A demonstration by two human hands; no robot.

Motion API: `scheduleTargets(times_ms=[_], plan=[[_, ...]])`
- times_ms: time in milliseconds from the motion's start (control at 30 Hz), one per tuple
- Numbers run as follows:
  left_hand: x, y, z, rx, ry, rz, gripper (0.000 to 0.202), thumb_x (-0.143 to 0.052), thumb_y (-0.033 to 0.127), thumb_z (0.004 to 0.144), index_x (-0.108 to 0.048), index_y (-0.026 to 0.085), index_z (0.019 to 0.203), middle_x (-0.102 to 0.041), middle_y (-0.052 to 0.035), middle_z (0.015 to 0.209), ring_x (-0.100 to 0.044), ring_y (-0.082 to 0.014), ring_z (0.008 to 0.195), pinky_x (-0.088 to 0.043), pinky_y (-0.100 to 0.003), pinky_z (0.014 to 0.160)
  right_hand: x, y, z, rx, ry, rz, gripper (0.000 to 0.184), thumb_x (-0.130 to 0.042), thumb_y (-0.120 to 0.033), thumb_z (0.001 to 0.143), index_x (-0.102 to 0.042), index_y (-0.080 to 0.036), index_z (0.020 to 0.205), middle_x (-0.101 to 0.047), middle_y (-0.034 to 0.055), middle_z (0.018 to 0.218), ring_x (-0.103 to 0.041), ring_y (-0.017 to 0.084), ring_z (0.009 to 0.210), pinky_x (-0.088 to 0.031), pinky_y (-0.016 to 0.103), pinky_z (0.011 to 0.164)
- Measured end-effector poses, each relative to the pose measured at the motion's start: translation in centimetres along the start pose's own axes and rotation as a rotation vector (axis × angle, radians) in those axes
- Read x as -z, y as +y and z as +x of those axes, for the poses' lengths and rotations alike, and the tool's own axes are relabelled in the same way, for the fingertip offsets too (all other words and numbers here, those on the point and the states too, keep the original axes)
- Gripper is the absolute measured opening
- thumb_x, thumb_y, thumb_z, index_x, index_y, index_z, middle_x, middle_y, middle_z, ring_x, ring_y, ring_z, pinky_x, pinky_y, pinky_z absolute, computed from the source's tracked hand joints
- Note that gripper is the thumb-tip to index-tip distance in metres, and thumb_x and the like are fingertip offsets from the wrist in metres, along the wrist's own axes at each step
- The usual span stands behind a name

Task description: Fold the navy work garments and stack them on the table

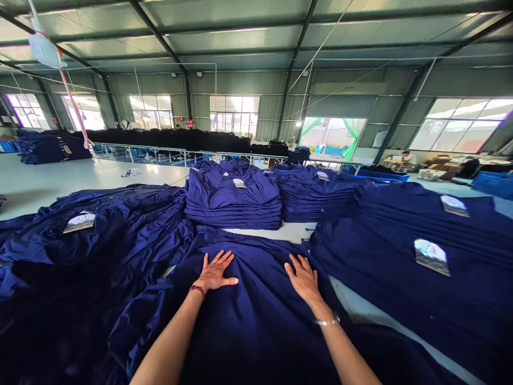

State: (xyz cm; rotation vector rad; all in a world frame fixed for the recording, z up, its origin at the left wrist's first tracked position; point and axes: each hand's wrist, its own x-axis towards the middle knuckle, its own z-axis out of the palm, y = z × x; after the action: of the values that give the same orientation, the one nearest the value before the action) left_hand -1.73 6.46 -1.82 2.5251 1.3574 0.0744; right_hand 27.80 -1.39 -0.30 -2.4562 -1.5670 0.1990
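A navy blue garment (256, 315) lies spread out in front of me on a white table (288, 232). My left hand (214, 272) rests flat on it with fingers spread, a dark bead bracelet on the wrist. My right hand (304, 278) also lies flat on the cloth, fingers stretched forward, a thin silver bracelet on the wrist. Neither hand holds anything.
A loose heap of navy garments (92, 251) lies at my left. Folded stacks (234, 200) with paper tags stand behind, more stacks (420, 251) at right. Long tables with dark piles (172, 140) run across the hall. A person (406, 159) sits far right.
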Motion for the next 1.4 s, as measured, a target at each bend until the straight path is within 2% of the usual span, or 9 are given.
scheduleTargets(times_ms=[167, 267, 467, 600, 767, 933, 1067, 1233, 1400], plan=[[0.2, 2.6, -1.9, 0.175, 0.079, 0.086, 0.072, -0.039, 0.066, 0.092, -0.025, 0.033, 0.155, -0.019, -0.0048, 0.164, -0.011, -0.0331, 0.151, -0.007, -0.069, 0.115, -1.6, 1.0, -10.8, 0.107, 0.0, -0.011, 0.062, -0.022, -0.061, 0.096, -0.03, -0.037, 0.153, -0.017, 0.0022, 0.165, -0.007, 0.027, 0.152, -0.01, 0.061, 0.119], [0.4, 5.1, -4.6, 0.255, 0.155, 0.127, 0.065, -0.031, 0.06, 0.096, -0.03, 0.03, 0.154, -0.023, -0.0075, 0.163, -0.017, -0.0334, 0.15, -0.013, -0.067, 0.116, -2.4, 3.2, -14.9, 0.094, -0.038, -0.06, 0.065, -0.024, -0.066, 0.094, -0.024, -0.041, 0.154, -0.017, 0.0036, 0.165, -0.005, 0.03, 0.152, -0.006, 0.066, 0.117], [-1.0, 6.4, -13.2, 0.262, 0.001, 0.1, 0.08, -0.026, 0.074, 0.091, -0.035, 0.024, 0.153, -0.033, -0.0158, 0.158, -0.022, -0.0375, 0.148, -0.008, -0.07, 0.115, -1.7, 8.7, -16.1, 0.107, -0.03, -0.135, 0.066, -0.029, -0.07, 0.092, -0.024, -0.043, 0.152, -0.014, 0.0018, 0.166, -0.007, 0.03, 0.152, -0.005, 0.065, 0.118], [-3.8, 5.1, -17.0, 0.249, 0.091, 0.069, 0.076, -0.037, 0.071, 0.09, -0.032, 0.029, 0.154, -0.025, -0.0139, 0.162, -0.021, -0.0362, 0.149, -0.014, -0.066, 0.116, 0.0, 10.1, -15.2, 0.164, -0.091, -0.143, 0.066, -0.029, -0.069, 0.092, -0.023, -0.042, 0.153, -0.011, 0.0016, 0.166, -0.005, 0.028, 0.152, -0.008, 0.062, 0.119], [-5.1, 5.3, -17.3, 0.269, 0.177, 0.078, 0.071, -0.046, 0.064, 0.09, -0.035, 0.032, 0.152, -0.031, -0.0123, 0.16, -0.025, -0.0373, 0.148, -0.022, -0.065, 0.114, 1.6, 6.3, -17.1, 0.111, -0.138, -0.125, 0.066, -0.029, -0.064, 0.094, -0.026, -0.035, 0.154, -0.013, 0.0084, 0.165, -0.005, 0.03, 0.152, -0.009, 0.065, 0.117], [-4.3, 7.3, -17.7, 0.324, 0.25, 0.082, 0.06, -0.036, 0.056, 0.098, -0.047, 0.022, 0.146, -0.041, -0.013, 0.155, -0.031, -0.0337, 0.146, -0.022, -0.058, 0.118, 0.1, 1.8, -22.0, 0.437, -0.081, 0.021, 0.059, -0.029, -0.065, 0.095, -0.029, -0.045, 0.15, -0.013, -0.0002, 0.165, -0.006, 0.028, 0.152, -0.006, 0.065, 0.118], [-4.5, 8.1, -20.2, 0.332, 0.331, 0.02, 0.056, -0.026, 0.051, 0.102, -0.048, 0.025, 0.145, -0.048, -0.0075, 0.151, -0.033, -0.0278, 0.146, -0.019, -0.054, 0.121, -1.6, 2.5, -23.5, 0.504, -0.131, 0.006, 0.06, -0.029, -0.07, 0.093, -0.033, -0.046, 0.148, -0.019, -0.0006, 0.164, -0.012, 0.028, 0.151, -0.003, 0.065, 0.118], [-4.7, 7.5, -22.8, 0.237, 0.212, -0.016, 0.056, -0.031, 0.049, 0.101, -0.047, 0.021, 0.147, -0.036, -0.0079, 0.158, -0.024, -0.0293, 0.149, -0.02, -0.053, 0.122, -0.9, 3.5, -22.8, 0.496, -0.212, -0.026, 0.059, -0.033, -0.068, 0.092, -0.031, -0.048, 0.148, -0.016, -0.0026, 0.164, -0.01, 0.027, 0.152, -0.002, 0.065, 0.118], [-2.7, 7.9, -22.5, 0.185, 0.283, -0.033, 0.052, -0.033, 0.045, 0.1, -0.054, 0.018, 0.139, -0.044, -0.0103, 0.153, -0.033, -0.0268, 0.145, -0.029, -0.044, 0.12, 0.8, -0.3, -23.1, 0.436, -0.252, 0.006, 0.063, -0.03, -0.064, 0.094, -0.036, -0.038, 0.15, -0.018, 0.0039, 0.164, -0.008, 0.027, 0.152, -0.004, 0.063, 0.118]])
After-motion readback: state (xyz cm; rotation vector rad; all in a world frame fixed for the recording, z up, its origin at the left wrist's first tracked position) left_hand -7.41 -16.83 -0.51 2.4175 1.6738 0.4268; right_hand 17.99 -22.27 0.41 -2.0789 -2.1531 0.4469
